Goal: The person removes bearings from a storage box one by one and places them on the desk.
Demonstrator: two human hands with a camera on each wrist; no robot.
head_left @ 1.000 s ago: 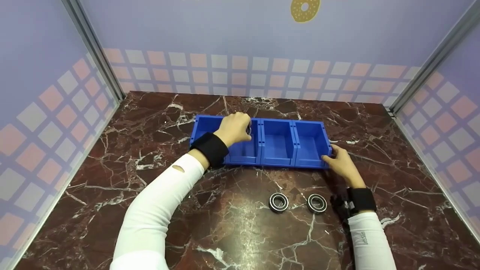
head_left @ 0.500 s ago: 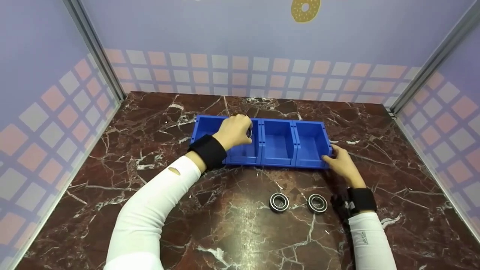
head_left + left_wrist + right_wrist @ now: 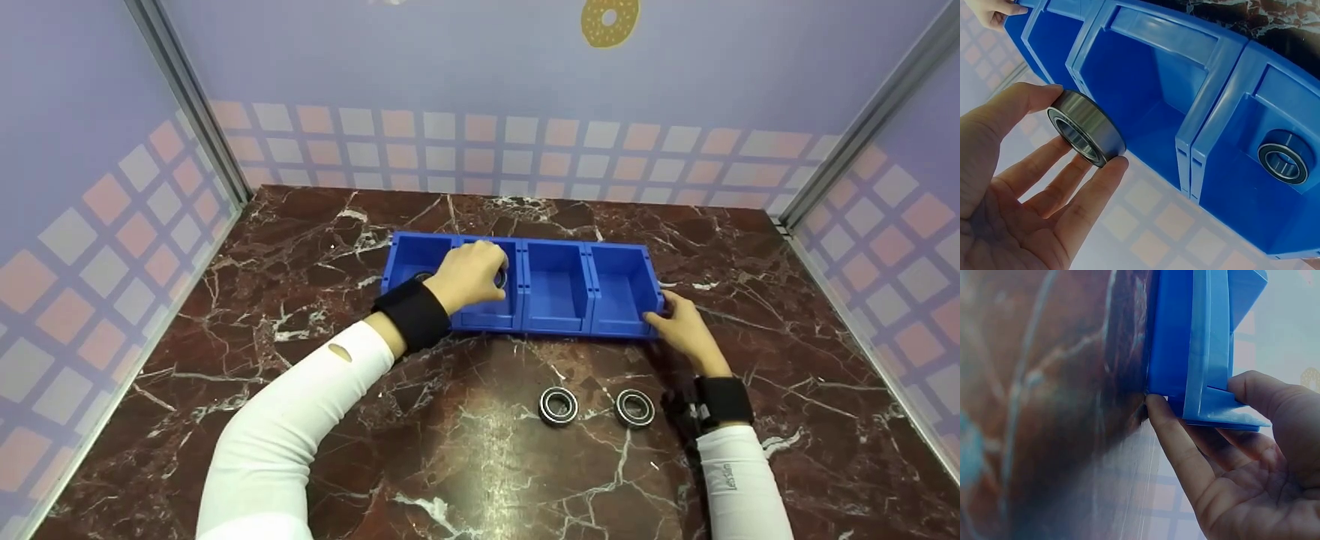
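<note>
My left hand (image 3: pixel 471 279) pinches a ball bearing (image 3: pixel 1087 128) between thumb and fingertips, over the second compartment from the left of a blue row of storage bins (image 3: pixel 553 325). In the left wrist view the bearing is tilted and apart from the bin walls. Another bearing (image 3: pixel 1284 157) lies in the leftmost compartment, mostly hidden by the wrist in the head view. My right hand (image 3: pixel 681 328) grips the right end of the bins; in the right wrist view its thumb is on the rim and its fingers are on the outer side.
Two more bearings, a left one (image 3: pixel 558 406) and a right one (image 3: pixel 634 409), lie flat on the dark red marbled table (image 3: pixel 450 480) in front of the bins. Patterned panels (image 3: pixel 480 82) enclose the table at the back and both sides.
My left hand has shifted slightly toward me with the bearing in it. Part of the bearing in the leftmost compartment now shows beside the wrist. The right hand and bins stay in place.
</note>
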